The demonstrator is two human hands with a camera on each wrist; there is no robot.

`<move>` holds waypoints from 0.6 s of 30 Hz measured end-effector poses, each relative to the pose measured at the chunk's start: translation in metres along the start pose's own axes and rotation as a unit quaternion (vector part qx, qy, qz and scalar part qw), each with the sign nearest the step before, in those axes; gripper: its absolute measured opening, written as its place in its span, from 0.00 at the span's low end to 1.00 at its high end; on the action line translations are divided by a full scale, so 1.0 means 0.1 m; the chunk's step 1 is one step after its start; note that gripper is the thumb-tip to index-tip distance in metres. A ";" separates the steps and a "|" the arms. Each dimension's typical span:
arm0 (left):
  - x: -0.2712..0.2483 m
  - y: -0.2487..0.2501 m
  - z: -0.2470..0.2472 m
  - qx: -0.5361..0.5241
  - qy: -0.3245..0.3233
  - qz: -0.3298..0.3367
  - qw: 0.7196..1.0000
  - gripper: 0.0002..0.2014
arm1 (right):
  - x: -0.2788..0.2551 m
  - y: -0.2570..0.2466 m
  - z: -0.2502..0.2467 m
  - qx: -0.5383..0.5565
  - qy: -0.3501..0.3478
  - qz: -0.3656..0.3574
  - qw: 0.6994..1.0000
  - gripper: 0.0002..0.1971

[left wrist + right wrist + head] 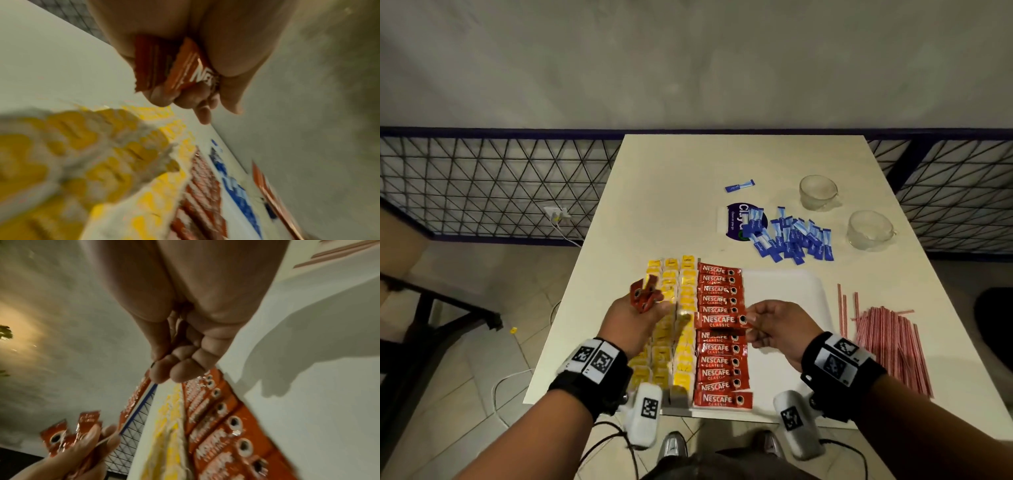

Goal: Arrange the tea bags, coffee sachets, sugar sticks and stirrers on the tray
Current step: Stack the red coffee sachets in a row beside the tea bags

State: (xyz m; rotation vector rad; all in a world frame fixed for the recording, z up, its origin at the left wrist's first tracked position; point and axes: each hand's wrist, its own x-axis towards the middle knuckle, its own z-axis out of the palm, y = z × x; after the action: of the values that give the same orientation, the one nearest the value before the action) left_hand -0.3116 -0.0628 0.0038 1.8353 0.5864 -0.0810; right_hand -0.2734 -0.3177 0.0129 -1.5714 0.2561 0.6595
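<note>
A: Fingers point(751, 320) of the right hand point(779, 329) pinch a Nescafe sachet point(720, 321) over the tray's point(787, 291) coffee column; sugar sticks point(792, 238) and stirrers point(890, 339) wait on the tabletop point(681, 178).

B: The left hand point(185, 65) clutches spare sachets point(176, 68) above the tea bags point(82, 154).

A: The right wrist view confirms that pinch.

Dim, warm indoor light; both wrist views smear with motion blur (edges bend), and the right hand point(185, 331) casts a soft shadow beside itself.
</note>
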 end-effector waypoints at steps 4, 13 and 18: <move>0.05 -0.37 -0.31 0.076 0.055 -0.039 0.995 0.08 | 0.08 0.32 -0.04 -0.056 0.026 0.074 0.995 0.02; -0.02 -0.68 -0.42 0.115 0.043 -0.072 0.990 0.08 | 0.16 0.58 0.05 -0.136 0.056 0.143 0.979 0.04; -0.04 -0.77 -0.43 0.151 0.038 -0.086 0.984 0.03 | 0.18 0.62 0.09 -0.203 0.091 0.130 0.966 0.02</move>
State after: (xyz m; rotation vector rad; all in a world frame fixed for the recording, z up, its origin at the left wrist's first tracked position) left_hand -0.3582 -0.0082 -0.0470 2.0828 0.8222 -0.2284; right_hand -0.2940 -0.3130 -0.0485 -2.0186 0.4948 0.8071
